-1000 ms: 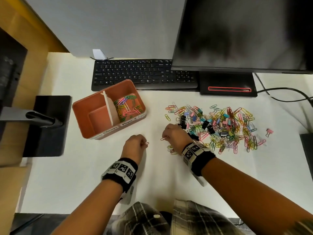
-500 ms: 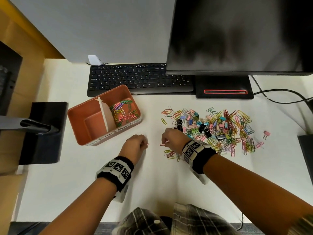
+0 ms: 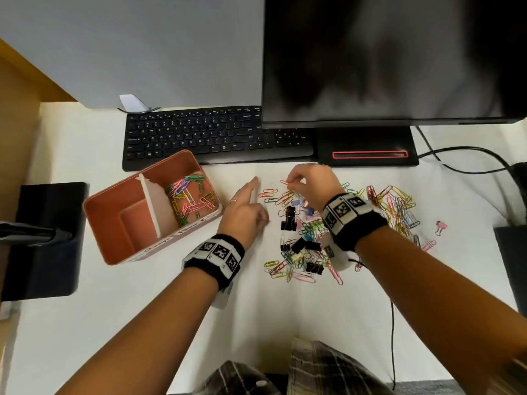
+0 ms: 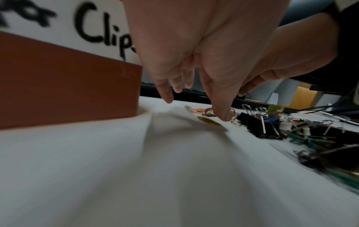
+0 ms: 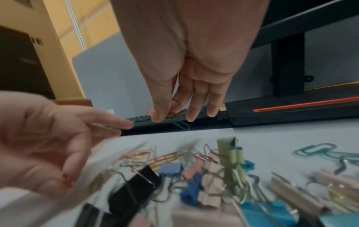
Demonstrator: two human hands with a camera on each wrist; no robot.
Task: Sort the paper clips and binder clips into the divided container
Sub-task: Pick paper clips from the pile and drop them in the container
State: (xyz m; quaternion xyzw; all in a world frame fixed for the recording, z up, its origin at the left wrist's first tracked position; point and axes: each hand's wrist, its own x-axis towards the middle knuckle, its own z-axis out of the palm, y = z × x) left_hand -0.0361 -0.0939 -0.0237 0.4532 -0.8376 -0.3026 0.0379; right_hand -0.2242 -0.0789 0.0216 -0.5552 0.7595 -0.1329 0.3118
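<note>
early on: container (image 3: 114,223) has some paper clips (image 3: 191,198) in one side, other side bare; big pile (image 3: 328,223) beside it unsorted; right hand (image 3: 310,186) grip pinches clips, left hand (image 3: 245,212) loose, holding nothing i can see.

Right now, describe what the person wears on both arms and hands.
Both forearms are bare. Each wrist carries a black band with white panels of square black-and-white markers: left wrist band, right wrist band. The left hand has a ring; the right hand shows none.

One divided container (image 3: 114,223) with two compartments, one keyboard (image 3: 199,138) and one monitor (image 3: 385,58) are visible. The loose paper clips (image 3: 393,201) and binder clips (image 3: 289,220) are too many and too tangled to count.
</note>
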